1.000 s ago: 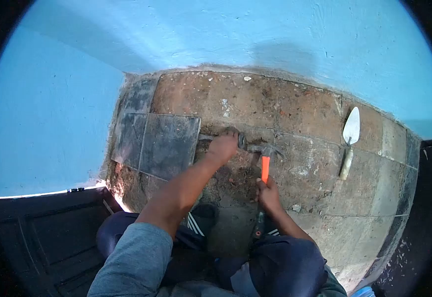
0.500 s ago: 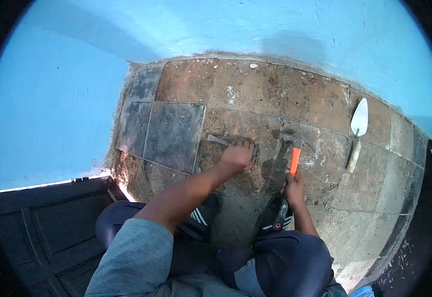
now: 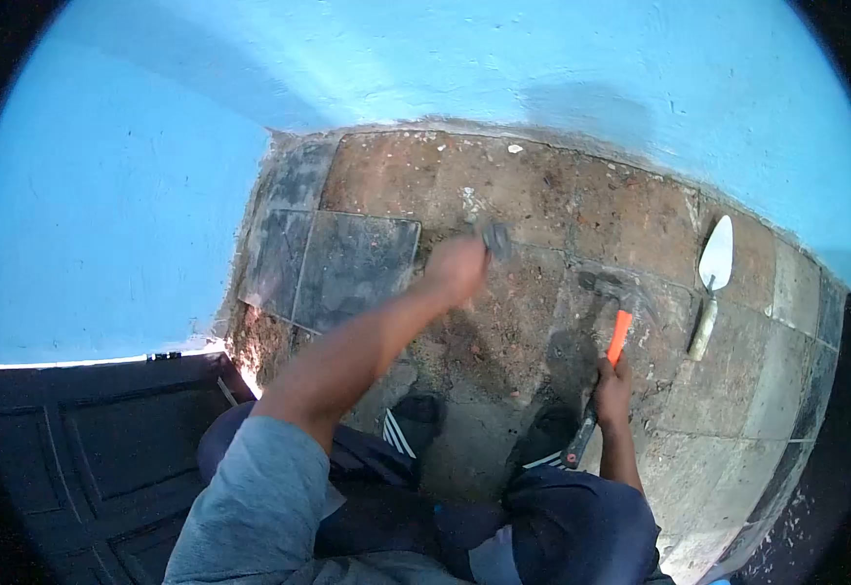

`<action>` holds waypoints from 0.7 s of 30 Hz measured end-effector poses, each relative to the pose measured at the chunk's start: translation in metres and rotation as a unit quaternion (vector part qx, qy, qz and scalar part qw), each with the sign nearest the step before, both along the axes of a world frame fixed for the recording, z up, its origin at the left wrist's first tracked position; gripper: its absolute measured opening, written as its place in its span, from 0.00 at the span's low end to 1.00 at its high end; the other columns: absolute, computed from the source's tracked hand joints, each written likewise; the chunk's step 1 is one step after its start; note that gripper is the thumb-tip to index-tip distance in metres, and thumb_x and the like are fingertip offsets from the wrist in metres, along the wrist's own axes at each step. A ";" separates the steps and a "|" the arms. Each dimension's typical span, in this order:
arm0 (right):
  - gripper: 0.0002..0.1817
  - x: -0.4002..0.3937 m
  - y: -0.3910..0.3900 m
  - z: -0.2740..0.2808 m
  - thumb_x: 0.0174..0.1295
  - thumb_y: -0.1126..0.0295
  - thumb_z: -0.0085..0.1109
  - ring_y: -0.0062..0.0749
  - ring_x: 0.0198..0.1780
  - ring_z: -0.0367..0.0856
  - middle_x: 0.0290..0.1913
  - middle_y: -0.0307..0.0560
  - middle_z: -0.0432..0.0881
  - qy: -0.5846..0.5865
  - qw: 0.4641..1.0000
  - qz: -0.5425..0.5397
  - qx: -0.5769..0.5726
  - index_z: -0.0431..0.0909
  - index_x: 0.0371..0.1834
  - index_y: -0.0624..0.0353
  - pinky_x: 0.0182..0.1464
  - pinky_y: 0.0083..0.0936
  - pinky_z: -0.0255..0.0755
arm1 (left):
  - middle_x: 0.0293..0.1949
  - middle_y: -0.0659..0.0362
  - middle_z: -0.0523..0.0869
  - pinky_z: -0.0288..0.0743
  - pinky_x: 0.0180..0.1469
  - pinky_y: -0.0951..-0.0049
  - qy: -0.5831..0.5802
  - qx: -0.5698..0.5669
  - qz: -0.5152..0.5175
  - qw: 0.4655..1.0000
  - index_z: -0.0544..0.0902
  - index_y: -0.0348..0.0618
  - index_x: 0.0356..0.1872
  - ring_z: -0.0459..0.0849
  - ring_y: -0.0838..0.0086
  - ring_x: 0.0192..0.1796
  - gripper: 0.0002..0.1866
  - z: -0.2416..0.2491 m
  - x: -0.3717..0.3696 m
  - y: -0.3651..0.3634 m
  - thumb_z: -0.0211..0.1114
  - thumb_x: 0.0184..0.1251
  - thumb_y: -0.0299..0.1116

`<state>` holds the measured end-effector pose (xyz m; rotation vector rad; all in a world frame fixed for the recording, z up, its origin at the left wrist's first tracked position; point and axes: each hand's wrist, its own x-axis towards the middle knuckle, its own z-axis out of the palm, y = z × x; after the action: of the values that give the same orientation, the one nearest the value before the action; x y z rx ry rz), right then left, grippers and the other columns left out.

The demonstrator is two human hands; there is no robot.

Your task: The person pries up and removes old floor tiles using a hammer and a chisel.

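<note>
My left hand [image 3: 456, 267] is closed around a chisel, held over the bare, dirt-covered floor. Only the chisel's grey end [image 3: 496, 240] shows past the fingers; the blade is hidden. In my right hand [image 3: 613, 392] is a claw hammer [image 3: 620, 335] with an orange neck and a dark grip, its head pointing away from me above the floor. Left of my left hand lies a dark floor tile [image 3: 357, 265] with a distinct raised-looking edge.
A pointed trowel [image 3: 717, 255] with a pale handle lies on the floor at the right. Blue walls [image 3: 113, 224] border the floor at the left and back. A dark panelled door [image 3: 133, 439] stands at lower left. My shoes [image 3: 414, 424] are close to the work area.
My left hand has moved away from me with the chisel, toward the back wall. My right hand and the hammer have shifted right and slightly nearer to me. The view has tilted a little.
</note>
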<state>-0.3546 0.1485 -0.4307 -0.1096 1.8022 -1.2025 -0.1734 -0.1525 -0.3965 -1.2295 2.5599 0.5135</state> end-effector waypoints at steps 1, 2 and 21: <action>0.10 -0.002 0.003 -0.001 0.76 0.65 0.52 0.20 0.21 0.68 0.25 0.34 0.69 0.003 1.000 -0.009 0.014 0.72 0.53 0.58 0.23 0.23 0.65 | 0.44 0.42 0.88 0.81 0.49 0.48 0.053 -0.005 0.055 0.997 0.80 0.38 0.56 0.88 0.47 0.47 0.21 0.010 -0.003 -0.020 0.63 0.71 0.43; 0.10 -0.010 0.016 -0.032 0.76 0.66 0.52 0.19 0.23 0.66 0.25 0.33 0.68 0.080 0.997 0.022 -0.003 0.74 0.51 0.59 0.25 0.23 0.62 | 0.45 0.43 0.89 0.80 0.50 0.48 0.106 -0.011 0.110 0.988 0.81 0.38 0.54 0.88 0.46 0.47 0.20 0.023 -0.003 -0.039 0.63 0.72 0.44; 0.08 -0.029 0.003 0.029 0.76 0.64 0.53 0.17 0.16 0.65 0.21 0.32 0.67 0.093 0.985 0.132 0.060 0.71 0.45 0.55 0.19 0.19 0.63 | 0.43 0.44 0.89 0.77 0.50 0.53 0.192 -0.035 0.247 0.949 0.82 0.39 0.57 0.87 0.50 0.49 0.26 0.017 0.159 -0.195 0.59 0.76 0.54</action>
<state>-0.3835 0.1518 -0.4017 -0.3898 1.9466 -0.9177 -0.0145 -0.3479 -0.3794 -1.9870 2.5689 0.8406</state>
